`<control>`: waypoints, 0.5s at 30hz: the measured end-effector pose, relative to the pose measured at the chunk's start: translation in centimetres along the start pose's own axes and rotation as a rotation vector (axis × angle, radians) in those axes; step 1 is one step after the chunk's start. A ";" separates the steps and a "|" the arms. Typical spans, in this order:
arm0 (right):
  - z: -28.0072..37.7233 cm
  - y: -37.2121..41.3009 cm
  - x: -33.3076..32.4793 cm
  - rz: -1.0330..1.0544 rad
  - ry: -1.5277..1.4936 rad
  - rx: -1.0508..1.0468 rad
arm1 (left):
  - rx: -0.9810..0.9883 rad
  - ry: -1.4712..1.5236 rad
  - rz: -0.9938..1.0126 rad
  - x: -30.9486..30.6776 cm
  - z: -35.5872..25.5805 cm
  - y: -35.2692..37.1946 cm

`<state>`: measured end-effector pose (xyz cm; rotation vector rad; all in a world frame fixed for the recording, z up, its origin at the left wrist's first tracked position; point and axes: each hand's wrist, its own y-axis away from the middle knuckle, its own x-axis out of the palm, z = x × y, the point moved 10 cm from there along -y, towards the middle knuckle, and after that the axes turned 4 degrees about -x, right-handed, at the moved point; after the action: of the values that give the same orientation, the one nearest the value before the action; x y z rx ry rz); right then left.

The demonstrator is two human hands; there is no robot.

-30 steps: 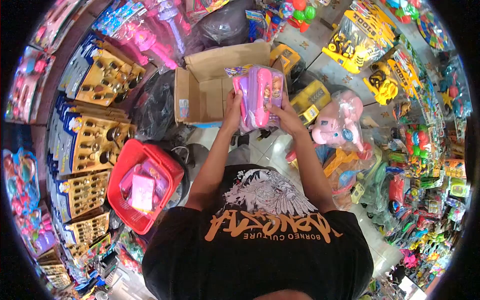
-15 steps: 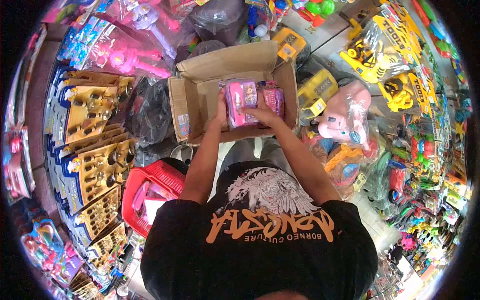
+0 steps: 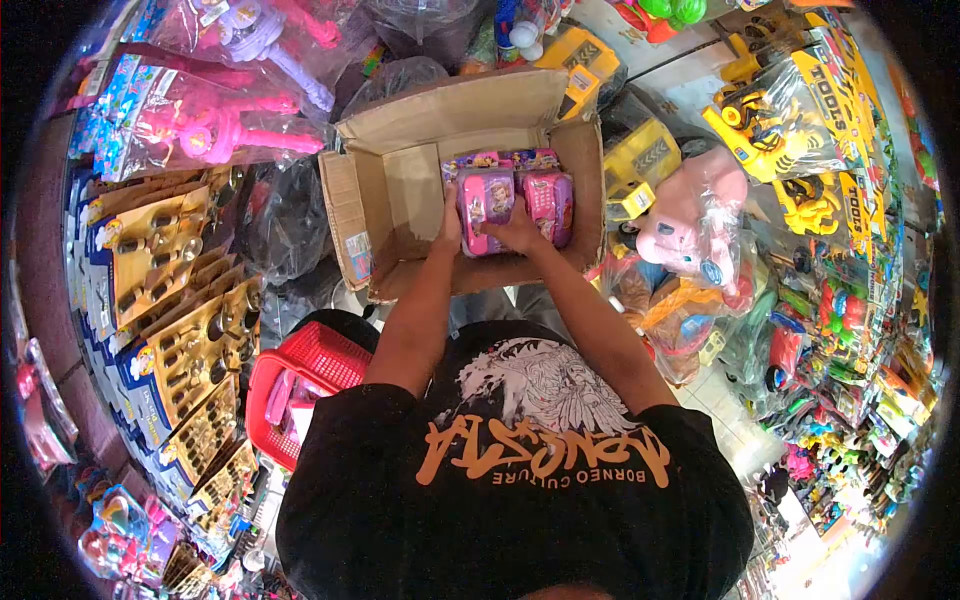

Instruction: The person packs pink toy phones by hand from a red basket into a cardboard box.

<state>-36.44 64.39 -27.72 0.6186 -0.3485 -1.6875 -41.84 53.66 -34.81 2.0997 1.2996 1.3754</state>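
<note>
A pink toy pack in clear plastic (image 3: 488, 192), with a printed figure on its front, is held between my two hands inside an open cardboard box (image 3: 410, 180). My left hand (image 3: 450, 222) is wrapped against the pack's left side, its fingers partly hidden. From the lower right, my right hand (image 3: 518, 234) grips the same pack with the thumb across its front. A second pink pack (image 3: 547, 208) lies directly to the right in the box, and a printed purple edge of packaging shows behind both.
A red plastic basket (image 3: 325, 355) with pink packs stands left of my legs. Carded toy sets (image 3: 165, 240) line the left side. Right of the box are yellow toy trucks (image 3: 640, 165) and a bagged pink animal toy (image 3: 700, 215). Bagged pink wands (image 3: 215, 130) lie upper left.
The held pack sits straighter beside the second pack, and more of the packaging behind it shows. Both hands keep their grip. The whole view has shifted slightly.
</note>
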 end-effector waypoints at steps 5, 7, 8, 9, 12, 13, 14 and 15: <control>2.3 1.9 -0.9 -0.113 0.212 -0.042 | 0.008 -0.123 0.015 -5.8 3.7 -4.4; 2.7 2.2 -0.8 -0.115 0.250 -0.062 | 0.139 -0.428 -0.120 -4.5 1.5 -2.4; 2.9 2.2 -0.8 -0.116 0.285 -0.078 | 0.142 -0.426 -0.121 -2.3 0.1 -0.7; 2.2 1.9 -0.6 -0.113 0.288 -0.080 | 0.098 -0.434 -0.112 1.0 -1.8 1.8; 2.8 1.8 -0.8 -0.164 0.239 -0.264 | 0.096 -0.445 -0.088 1.7 -1.3 2.2; 3.0 1.8 -1.2 -0.111 0.262 -0.152 | 0.142 -0.451 -0.070 1.9 -1.5 1.8; 3.1 2.0 -1.4 -0.056 0.286 -0.040 | 0.145 -0.447 -0.072 1.7 -1.4 1.4; 2.4 1.9 -1.8 -0.052 0.289 -0.040 | 0.117 -0.431 -0.080 1.6 -1.1 1.4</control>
<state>-36.08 65.49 -24.37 0.8352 -0.0928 -1.6226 -41.81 54.01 -32.46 2.2286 1.2845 0.7688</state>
